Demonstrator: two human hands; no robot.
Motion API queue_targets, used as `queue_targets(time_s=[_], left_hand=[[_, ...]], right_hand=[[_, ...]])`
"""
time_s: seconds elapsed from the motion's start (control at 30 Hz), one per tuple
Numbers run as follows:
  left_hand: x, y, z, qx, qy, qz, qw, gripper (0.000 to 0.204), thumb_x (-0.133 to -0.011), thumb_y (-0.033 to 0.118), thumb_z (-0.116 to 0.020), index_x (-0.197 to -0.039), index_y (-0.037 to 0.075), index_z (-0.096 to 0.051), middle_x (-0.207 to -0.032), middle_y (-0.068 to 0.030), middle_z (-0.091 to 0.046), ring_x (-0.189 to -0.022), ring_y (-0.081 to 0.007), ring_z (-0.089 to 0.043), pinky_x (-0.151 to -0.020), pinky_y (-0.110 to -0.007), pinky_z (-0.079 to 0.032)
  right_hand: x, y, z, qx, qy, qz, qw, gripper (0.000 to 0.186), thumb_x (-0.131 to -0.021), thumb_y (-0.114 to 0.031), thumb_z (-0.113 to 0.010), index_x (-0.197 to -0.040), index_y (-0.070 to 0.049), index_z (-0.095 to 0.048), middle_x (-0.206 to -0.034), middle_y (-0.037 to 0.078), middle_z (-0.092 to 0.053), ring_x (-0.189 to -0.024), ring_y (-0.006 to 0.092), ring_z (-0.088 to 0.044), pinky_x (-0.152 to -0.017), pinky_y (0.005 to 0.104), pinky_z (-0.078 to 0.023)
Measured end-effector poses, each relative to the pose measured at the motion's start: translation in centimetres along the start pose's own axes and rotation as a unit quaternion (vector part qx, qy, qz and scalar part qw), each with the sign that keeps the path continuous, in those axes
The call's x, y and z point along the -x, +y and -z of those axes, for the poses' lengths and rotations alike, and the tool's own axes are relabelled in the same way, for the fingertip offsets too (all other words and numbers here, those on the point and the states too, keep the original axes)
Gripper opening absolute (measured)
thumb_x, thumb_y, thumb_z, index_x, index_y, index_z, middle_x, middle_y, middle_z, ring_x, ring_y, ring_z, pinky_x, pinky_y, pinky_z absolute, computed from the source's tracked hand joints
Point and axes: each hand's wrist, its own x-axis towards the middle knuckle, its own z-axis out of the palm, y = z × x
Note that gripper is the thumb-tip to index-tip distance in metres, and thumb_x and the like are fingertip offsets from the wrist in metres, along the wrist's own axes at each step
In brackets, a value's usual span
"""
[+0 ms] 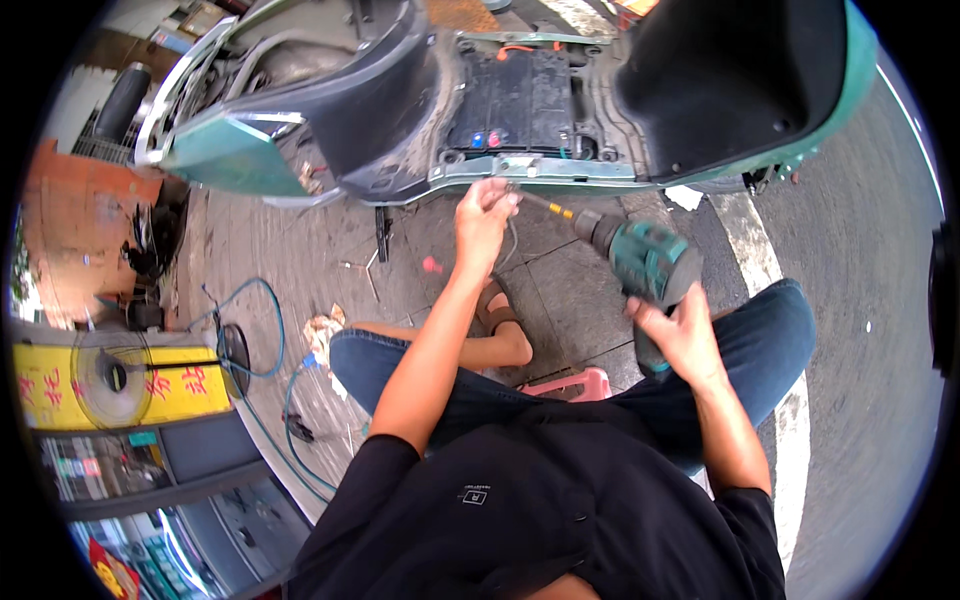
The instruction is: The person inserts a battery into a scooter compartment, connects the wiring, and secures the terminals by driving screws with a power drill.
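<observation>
My right hand [688,335] grips the handle of a teal and black cordless drill [645,255]. Its long bit [550,206], with a yellow band, points left toward my other hand. With thumb and fingers pinched together, my left hand [482,222] is at the bit's tip, just below the scooter's lower side rail. Whatever lies between those fingertips is too small to make out. Across the top stretches a green scooter [240,158], its floorboard opened. A black battery [510,105] with red and blue bits shows inside the frame.
I sit on a pink stool [590,383]. A T-shaped metal tool [370,272] and a red piece [432,264] lie on the paving. At left are a blue hose [283,335], a fan [112,376] and a yellow sign [195,392]. A white road line [745,240] runs at right.
</observation>
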Motion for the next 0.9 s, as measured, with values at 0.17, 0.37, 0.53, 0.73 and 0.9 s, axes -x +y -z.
queue_targets(time_s=[0.17, 0.37, 0.53, 0.73, 0.9], left_hand=[[-5.0, 0.7, 1.8, -0.004, -0.035, 0.014, 0.999, 0.043, -0.089, 0.009, -0.063, -0.131, 0.004, -0.055, -0.093, -0.0053, -0.070, -0.072, -0.0081, -0.061, -0.055, -0.021, -0.043], [-12.1, 0.2, 2.9, -0.180, -0.063, 0.011, 0.981, 0.045, -0.085, 0.010, -0.066, -0.129, 0.005, -0.059, -0.079, -0.0066, -0.068, -0.052, -0.0098, -0.057, -0.048, -0.025, -0.045], [-14.7, -0.6, 2.8, -0.333, -0.067, 0.037, 0.940, 0.039, -0.083, 0.017, -0.070, -0.121, 0.007, -0.066, -0.075, -0.0075, -0.069, -0.051, -0.0127, -0.060, -0.054, -0.029, -0.049], [-15.0, -1.4, 3.0, -0.394, -0.047, -0.008, 0.918, 0.027, -0.081, 0.024, -0.073, -0.103, 0.009, -0.073, -0.073, -0.0094, -0.070, -0.056, -0.0164, -0.065, -0.061, -0.033, -0.052], [-14.0, -0.8, 2.8, -0.445, -0.031, -0.032, 0.895, 0.025, -0.081, 0.027, -0.072, -0.100, 0.011, -0.074, -0.086, -0.0108, -0.072, -0.078, -0.0232, -0.070, -0.074, -0.037, -0.052]], right_hand=[[-7.2, -3.0, -0.7, 0.056, 0.014, -0.002, 0.998, 0.039, -0.081, -0.015, -0.069, -0.112, 0.004, -0.054, -0.090, 0.014, -0.068, -0.083, 0.0187, -0.064, -0.079, 0.0335, -0.050], [-17.0, -5.8, -1.9, 0.198, -0.057, 0.043, 0.978, 0.039, -0.078, -0.020, -0.066, -0.108, 0.004, -0.054, -0.082, 0.018, -0.066, -0.072, 0.0225, -0.068, -0.071, 0.0358, -0.053], [-21.5, -6.5, -2.9, 0.223, -0.097, -0.001, 0.970, 0.037, -0.080, -0.019, -0.065, -0.105, 0.006, -0.054, -0.082, 0.016, -0.066, -0.065, 0.0197, -0.067, -0.065, 0.0354, -0.054], [-23.2, -7.7, -3.2, 0.220, -0.131, -0.052, 0.965, 0.036, -0.082, -0.018, -0.066, -0.107, 0.006, -0.053, -0.081, 0.011, -0.062, -0.064, 0.0146, -0.061, -0.059, 0.0309, -0.052], [-23.8, -8.4, -3.3, 0.265, -0.143, -0.018, 0.953, 0.038, -0.081, -0.018, -0.066, -0.106, 0.008, -0.054, -0.082, 0.013, -0.062, -0.066, 0.0160, -0.062, -0.062, 0.0318, -0.052]])
